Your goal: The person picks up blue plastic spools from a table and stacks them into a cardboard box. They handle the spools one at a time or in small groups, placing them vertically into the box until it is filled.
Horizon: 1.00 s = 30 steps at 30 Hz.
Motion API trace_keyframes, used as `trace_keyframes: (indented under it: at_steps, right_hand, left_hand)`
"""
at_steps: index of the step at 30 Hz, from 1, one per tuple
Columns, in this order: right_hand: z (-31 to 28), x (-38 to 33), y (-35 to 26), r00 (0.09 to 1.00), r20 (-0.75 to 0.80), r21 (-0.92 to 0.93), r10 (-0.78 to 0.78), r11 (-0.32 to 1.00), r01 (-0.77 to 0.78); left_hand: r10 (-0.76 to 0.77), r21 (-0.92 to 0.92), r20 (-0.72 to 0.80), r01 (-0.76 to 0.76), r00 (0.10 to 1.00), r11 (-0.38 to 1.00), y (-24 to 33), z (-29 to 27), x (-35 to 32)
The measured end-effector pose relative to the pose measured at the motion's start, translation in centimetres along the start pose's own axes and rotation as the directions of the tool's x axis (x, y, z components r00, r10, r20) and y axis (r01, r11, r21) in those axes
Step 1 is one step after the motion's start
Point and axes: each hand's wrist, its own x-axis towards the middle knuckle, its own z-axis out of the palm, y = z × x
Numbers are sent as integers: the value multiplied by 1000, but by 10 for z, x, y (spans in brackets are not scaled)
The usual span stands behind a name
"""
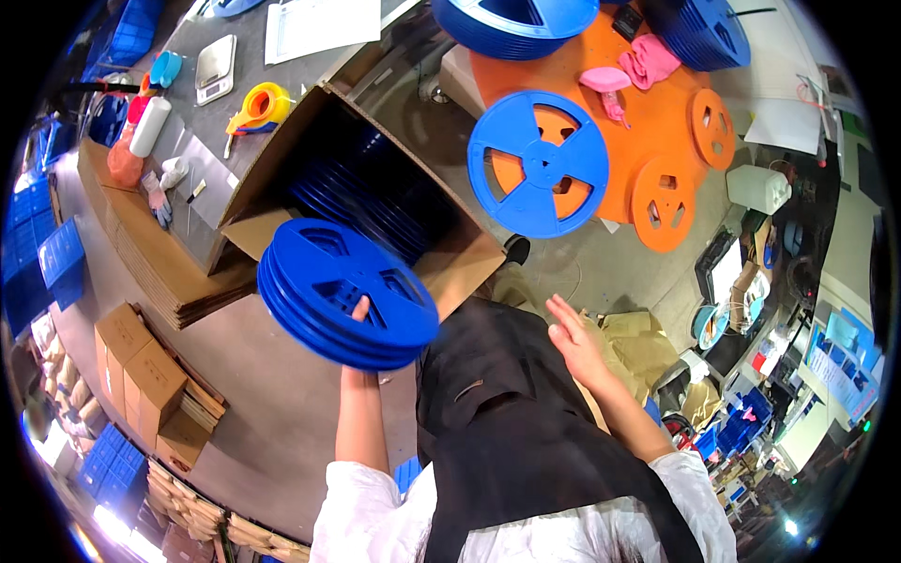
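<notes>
A small stack of blue plastic reels (298, 305) is held at an angle by my left hand (361, 309). The thumb shows through a cut-out in the top reel; the other fingers are hidden by the stack. Just beyond stands an open cardboard box (474, 266) lying with its mouth toward me, and more dark blue reels (352, 192) sit in rows inside it. My right hand (576, 345) is raised to the right of my dark apron, empty, with its fingers stretched out. Ahead of it, a single blue reel (546, 161) rests at the edge of an orange surface (615, 141).
Stacked blue reels (516, 42) and orange reels (664, 202) are on and around the orange surface. Left of the box, a grey table holds a tape dispenser (260, 108) and a scale (216, 68). Flattened cardboard (141, 249) and cartons (141, 380) stand at left.
</notes>
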Motion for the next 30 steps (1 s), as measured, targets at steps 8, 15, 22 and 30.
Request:
trace_keyframes:
  at_steps: [8, 15, 22, 30]
  right_hand:
    - [-2, 20, -11, 993, 46, -16, 110, 994, -109]
    - [2, 26, -9, 977, 50, -39, 209, 977, -208]
    - [8, 26, -7, 958, 95, -40, 269, 963, -267]
    - [7, 34, -9, 964, 84, 9, 253, 967, -255]
  left_hand:
    - [17, 23, -16, -17, 1000, 1000, 15, -66, 121]
    - [-185, -137, -43, 177, 982, 975, 37, -83, 171]
    - [-287, -224, -54, 269, 956, 937, 34, -90, 191]
    - [-316, -163, -393, 273, 864, 948, -20, -117, 142]
